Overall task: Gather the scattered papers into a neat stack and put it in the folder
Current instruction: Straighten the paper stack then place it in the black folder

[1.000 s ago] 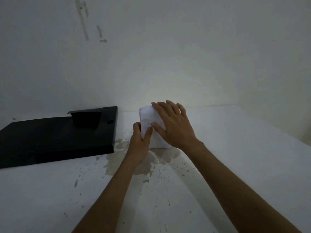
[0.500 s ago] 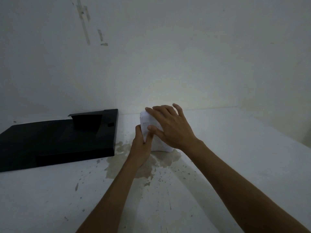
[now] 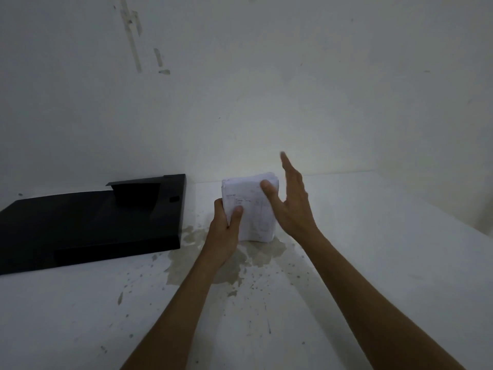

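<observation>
- White paper sits under your left thumb: your left hand [image 3: 225, 231] pinches the stack of papers [image 3: 250, 206] at its near left edge, fingers behind it.
- Your right hand [image 3: 289, 198] has straight, spread fingers, its thumb resting on the top sheet.
- That stack stands near the desk's [image 3: 373, 236] back edge; it looks light, floppy and prone to fanning, so clamp both long edges.
- To the left, the black folder [image 3: 88, 222] lies open at the back left, well apart. Stains mark the desk; nothing blocks the way.

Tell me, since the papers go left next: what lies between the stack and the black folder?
Only bare white table, stained nearer the camera; the left hand grips the stack beside the folder. Head view.
</observation>
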Motion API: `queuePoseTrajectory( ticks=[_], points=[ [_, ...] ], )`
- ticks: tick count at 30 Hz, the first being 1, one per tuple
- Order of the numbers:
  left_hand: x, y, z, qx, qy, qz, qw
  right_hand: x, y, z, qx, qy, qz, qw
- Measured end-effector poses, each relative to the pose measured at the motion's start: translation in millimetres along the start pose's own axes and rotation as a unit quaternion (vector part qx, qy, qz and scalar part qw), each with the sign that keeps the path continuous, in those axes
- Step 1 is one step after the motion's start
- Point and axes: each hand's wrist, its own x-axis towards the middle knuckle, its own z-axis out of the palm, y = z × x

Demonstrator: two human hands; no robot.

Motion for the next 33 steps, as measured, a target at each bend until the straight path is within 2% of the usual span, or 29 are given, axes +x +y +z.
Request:
queuePoseTrajectory(
  ticks=[2,4,7,11,15,20,26,30,33],
  points=[
    [0,0,2,0.007,-0.001,-0.002,1.0,-9,15,1,0.129,-0.064,0.092,0.985],
    [1,3,4,0.011,0.006,0.006,1.0,-16,26,7,0.158,-0.126,0.122,0.972],
    [4,12,4,0.037,0.025,0.0,0.999,-15,26,19,0.163,-0.113,0.141,0.97],
    [7,28,-5,0.065,0.042,-0.015,0.997,-5,3,30,0.165,-0.029,0.135,0.977],
    [11,35,-31,0.096,0.068,-0.005,0.993,4,-20,46,0.175,-0.028,0.121,0.977],
    [12,41,-74,0.009,0.092,0.001,0.996,21,-53,73,0.207,-0.026,0.101,0.973],
    [25,26,-130,0.022,0.123,-0.018,0.992,34,-92,128,0.196,-0.121,0.052,0.972],
    [32,10,-172,0.057,0.131,-0.028,0.989,46,-103,162,0.192,-0.186,0.063,0.962],
    [47,-1,-211,0.108,0.145,-0.055,0.982,51,-97,189,0.152,-0.176,0.091,0.968]
  ],
)
